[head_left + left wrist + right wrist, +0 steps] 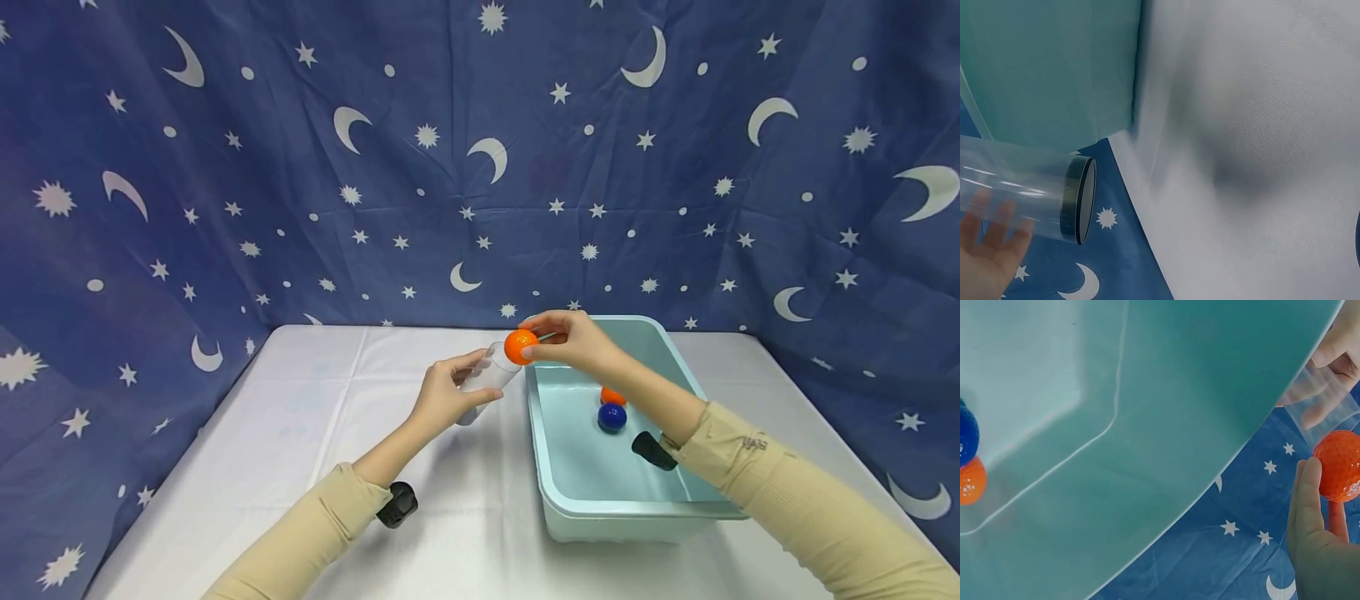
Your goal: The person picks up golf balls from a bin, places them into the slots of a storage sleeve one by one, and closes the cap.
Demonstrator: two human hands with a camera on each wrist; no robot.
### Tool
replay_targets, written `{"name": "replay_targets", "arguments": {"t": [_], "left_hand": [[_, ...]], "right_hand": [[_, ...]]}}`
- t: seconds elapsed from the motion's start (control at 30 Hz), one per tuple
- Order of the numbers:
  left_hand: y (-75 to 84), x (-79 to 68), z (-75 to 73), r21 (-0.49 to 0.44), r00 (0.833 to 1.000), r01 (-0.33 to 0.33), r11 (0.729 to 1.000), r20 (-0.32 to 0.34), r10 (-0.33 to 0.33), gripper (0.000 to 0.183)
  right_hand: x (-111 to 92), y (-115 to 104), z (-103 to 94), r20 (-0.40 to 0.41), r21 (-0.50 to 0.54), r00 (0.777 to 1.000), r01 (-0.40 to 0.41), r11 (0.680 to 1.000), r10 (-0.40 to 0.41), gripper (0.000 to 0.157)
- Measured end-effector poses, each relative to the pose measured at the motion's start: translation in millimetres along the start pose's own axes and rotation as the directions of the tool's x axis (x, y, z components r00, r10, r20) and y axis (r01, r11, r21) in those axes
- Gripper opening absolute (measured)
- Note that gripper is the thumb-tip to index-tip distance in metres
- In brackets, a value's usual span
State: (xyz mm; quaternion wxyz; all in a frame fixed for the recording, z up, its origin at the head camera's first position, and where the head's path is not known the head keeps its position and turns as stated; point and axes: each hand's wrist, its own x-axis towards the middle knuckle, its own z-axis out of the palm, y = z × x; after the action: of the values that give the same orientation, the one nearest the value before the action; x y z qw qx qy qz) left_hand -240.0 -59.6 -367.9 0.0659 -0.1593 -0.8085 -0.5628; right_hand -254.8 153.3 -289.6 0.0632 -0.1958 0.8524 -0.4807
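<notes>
My left hand (442, 393) grips a clear cylindrical container (487, 377), held tilted above the table with its mouth up and to the right. In the left wrist view the container (1022, 187) shows a dark-rimmed base, and fingers (1007, 231) lie along its wall. My right hand (573, 340) pinches an orange golf ball (521, 347) between thumb and fingers, right at the container's mouth. The right wrist view shows the dimpled orange ball (1340, 465) close to the clear rim.
A pale teal tub (551, 492) stands on the white-covered table (300, 433), under my right forearm. Inside it lie a dark blue ball (612, 417) and another orange ball (612, 397). A blue curtain (420, 167) with moons and stars hangs behind.
</notes>
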Motion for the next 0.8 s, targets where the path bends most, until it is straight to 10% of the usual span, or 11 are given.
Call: {"name": "replay_targets", "arguments": {"t": [0.8], "left_hand": [[-6.3, 1.1, 0.9, -0.021, 0.999, 0.045, 0.999, 0.004, -0.045, 0.057]], "right_hand": [[-5.4, 17.0, -10.5, -0.085, -0.083, 0.996, -0.003, 0.997, -0.005, 0.027]]}}
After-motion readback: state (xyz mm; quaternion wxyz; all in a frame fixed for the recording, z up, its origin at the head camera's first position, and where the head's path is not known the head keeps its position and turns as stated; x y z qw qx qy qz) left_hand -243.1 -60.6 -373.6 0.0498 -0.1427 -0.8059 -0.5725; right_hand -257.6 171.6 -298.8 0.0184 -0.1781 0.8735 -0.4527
